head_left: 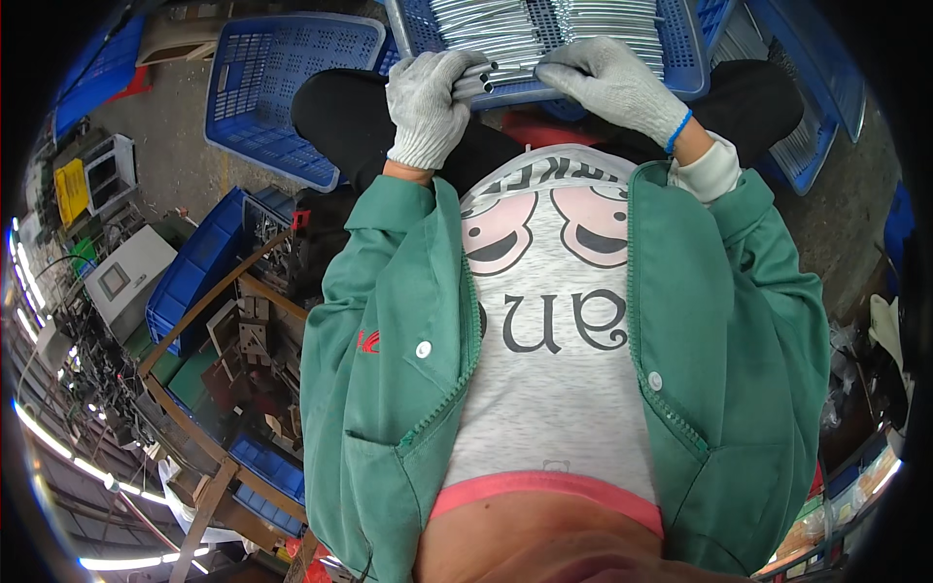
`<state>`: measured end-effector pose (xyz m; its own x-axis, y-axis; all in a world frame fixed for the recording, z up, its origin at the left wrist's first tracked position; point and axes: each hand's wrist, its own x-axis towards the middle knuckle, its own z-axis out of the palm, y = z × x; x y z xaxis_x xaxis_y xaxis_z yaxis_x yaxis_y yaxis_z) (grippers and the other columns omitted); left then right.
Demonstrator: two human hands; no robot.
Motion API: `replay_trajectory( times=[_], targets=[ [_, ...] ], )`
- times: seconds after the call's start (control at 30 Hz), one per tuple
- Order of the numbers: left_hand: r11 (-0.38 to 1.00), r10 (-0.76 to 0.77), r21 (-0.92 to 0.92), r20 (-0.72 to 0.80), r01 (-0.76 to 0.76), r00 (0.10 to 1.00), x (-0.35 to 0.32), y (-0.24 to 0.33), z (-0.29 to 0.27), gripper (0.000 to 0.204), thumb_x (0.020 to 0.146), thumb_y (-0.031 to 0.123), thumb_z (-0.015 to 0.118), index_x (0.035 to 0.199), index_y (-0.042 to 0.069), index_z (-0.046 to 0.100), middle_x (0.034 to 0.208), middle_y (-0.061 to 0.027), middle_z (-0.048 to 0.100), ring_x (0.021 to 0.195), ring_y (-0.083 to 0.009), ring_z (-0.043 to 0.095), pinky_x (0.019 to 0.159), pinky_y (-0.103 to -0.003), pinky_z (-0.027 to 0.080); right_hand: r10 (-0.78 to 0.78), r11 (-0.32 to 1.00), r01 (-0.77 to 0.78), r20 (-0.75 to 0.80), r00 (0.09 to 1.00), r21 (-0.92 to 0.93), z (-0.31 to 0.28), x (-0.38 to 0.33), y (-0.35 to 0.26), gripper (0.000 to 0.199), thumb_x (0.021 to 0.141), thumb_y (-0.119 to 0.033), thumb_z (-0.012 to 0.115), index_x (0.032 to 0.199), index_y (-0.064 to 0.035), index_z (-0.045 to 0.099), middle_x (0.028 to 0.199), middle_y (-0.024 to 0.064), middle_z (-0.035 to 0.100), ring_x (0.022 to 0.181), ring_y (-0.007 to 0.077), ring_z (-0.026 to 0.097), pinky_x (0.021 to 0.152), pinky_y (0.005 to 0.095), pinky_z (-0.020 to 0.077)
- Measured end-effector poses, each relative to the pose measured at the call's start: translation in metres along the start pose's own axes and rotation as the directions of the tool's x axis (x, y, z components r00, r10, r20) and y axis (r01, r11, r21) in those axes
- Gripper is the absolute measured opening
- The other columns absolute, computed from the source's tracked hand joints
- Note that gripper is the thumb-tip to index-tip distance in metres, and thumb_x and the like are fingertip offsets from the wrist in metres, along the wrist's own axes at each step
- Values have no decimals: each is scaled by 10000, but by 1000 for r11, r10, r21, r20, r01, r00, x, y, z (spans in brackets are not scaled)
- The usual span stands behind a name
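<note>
My left hand (426, 105), in a white knit glove, is closed around several short metal tubes (472, 84). Their open ends point right, toward my other hand. My right hand (614, 85), gloved the same way with a blue cuff edge, has its thumb and fingers pinched together just right of the tube ends. A thin piece shows at its fingertips, too small to name. Both hands are over the near edge of a blue plastic crate (692, 73). Inside that crate, many shiny metal tubes (486, 27) lie side by side in two stacks.
Left of my knee stands another blue crate (292, 146) on the concrete floor (175, 112). More blue crates (802, 146) with metal tubes are at the right. Lower left are a grey box with a small panel (131, 277) and a wooden frame (209, 437).
</note>
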<state>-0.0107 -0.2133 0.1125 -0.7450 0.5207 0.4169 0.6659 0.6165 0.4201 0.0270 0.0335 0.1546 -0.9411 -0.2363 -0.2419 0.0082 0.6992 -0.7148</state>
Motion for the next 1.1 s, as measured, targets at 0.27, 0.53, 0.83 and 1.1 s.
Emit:
replay_trajectory(
  times=[0.27, 0.53, 0.83, 1.1],
  targets=[
    [973, -171, 194, 254, 123, 952, 0, -20, 45, 254, 834, 129, 664, 1086, 155, 680, 854, -9, 718, 718, -261, 659, 728, -375, 502, 1, 958, -63, -215, 977, -281, 13, 2, 31, 403, 952, -421, 558, 1082, -96, 758, 905, 87, 756, 747, 298, 703, 682, 377, 554],
    [978, -196, 141, 342, 156, 919, 0, -26, 55, 208, 929, 162, 611, 1127, 133, 667, 847, -40, 737, 714, -291, 683, 637, -413, 512, 3, 956, -81, -267, 964, -281, 13, -7, 34, 369, 945, -423, 562, 1046, -135, 770, 911, 78, 756, 755, 296, 708, 682, 383, 560],
    [954, -83, -244, 345, 174, 935, 17, -5, 19, 155, 878, 144, 665, 1015, 117, 733, 783, -52, 724, 629, -266, 636, 617, -357, 488, -35, 945, -39, -220, 975, -324, -1, -18, 15, 351, 947, -415, 558, 1033, -151, 772, 868, 66, 748, 723, 262, 699, 650, 369, 548],
    [979, 14, -198, 324, 54, 946, 17, 3, 8, 172, 923, 182, 679, 1074, 133, 747, 757, -46, 657, 605, -189, 556, 637, -317, 468, -121, 937, 49, -191, 974, -346, -3, -19, 8, 366, 948, -408, 577, 1067, -113, 759, 836, 78, 750, 656, 277, 670, 591, 363, 501]
  ],
)
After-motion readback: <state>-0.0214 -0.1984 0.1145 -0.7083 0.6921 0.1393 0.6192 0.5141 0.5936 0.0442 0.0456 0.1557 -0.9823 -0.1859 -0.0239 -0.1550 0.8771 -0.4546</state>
